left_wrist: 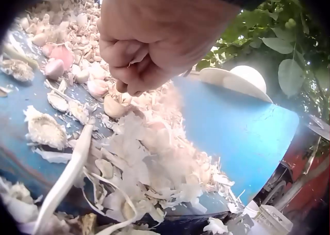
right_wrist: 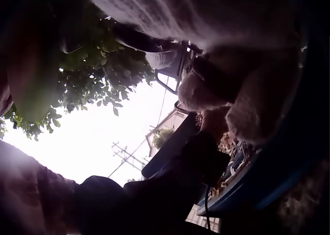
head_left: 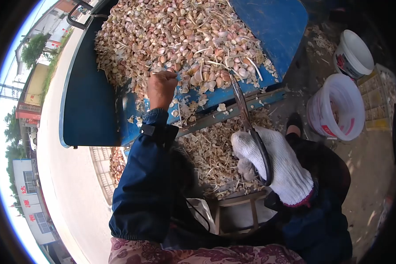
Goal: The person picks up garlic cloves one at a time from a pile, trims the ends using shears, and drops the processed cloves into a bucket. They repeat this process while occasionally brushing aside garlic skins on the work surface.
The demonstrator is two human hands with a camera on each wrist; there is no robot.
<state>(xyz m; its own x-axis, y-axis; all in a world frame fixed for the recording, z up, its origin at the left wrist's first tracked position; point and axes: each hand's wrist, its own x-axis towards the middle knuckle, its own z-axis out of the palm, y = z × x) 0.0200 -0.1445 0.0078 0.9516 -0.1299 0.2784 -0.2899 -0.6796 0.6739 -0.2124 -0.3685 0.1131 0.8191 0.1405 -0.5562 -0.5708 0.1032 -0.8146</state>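
My bare left hand is at the near edge of a big heap of garlic cloves, its fingers curled down into it. In the left wrist view, a pale garlic clove shows right at the fingertips of that hand, and the palm side is partly hidden. My right hand, in a white knitted glove, grips a pair of scissors with dark handles. Their blades point up to the heap's near edge. The right wrist view is dark, with the gloved fingers curled.
The heap lies in a blue metal trough with raised sides. Papery skins and stems are piled below its front edge, by a wooden stool. Two white buckets stand to the right, the nearer bucket beside a shoe.
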